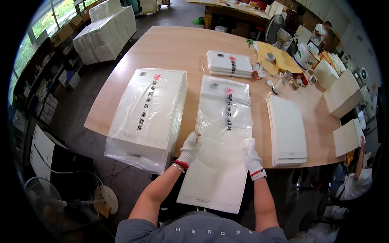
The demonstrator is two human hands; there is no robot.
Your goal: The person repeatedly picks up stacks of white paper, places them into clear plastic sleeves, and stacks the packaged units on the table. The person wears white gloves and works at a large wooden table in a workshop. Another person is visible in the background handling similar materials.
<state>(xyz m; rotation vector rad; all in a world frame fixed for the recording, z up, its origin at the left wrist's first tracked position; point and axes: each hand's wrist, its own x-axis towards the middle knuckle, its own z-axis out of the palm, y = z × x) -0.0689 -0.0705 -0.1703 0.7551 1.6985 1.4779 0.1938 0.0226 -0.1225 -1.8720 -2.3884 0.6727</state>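
In the middle, a clear plastic bag (pixel 227 109) with dark printing and a red mark lies on the near part of the table. A stack of white paper sheets (pixel 214 178) sits partly inside it, its near end sticking out past the table edge toward me. My left hand (pixel 189 148), in a white glove, pinches the bag's left edge. My right hand (pixel 253 158), also gloved, grips the right edge, thumb on top; its other fingers are hidden underneath. Left of these stands a tall pile of bagged paper (pixel 152 109).
To the right lies a loose stack of paper (pixel 287 131). Folded plastic bags (pixel 229 64) rest farther back, near envelopes (pixel 279 56) and tape rolls (pixel 270 57). At the far right, a co-worker's hand (pixel 362 141) touches a paper stack (pixel 346 137). A fan (pixel 44 198) stands lower left.
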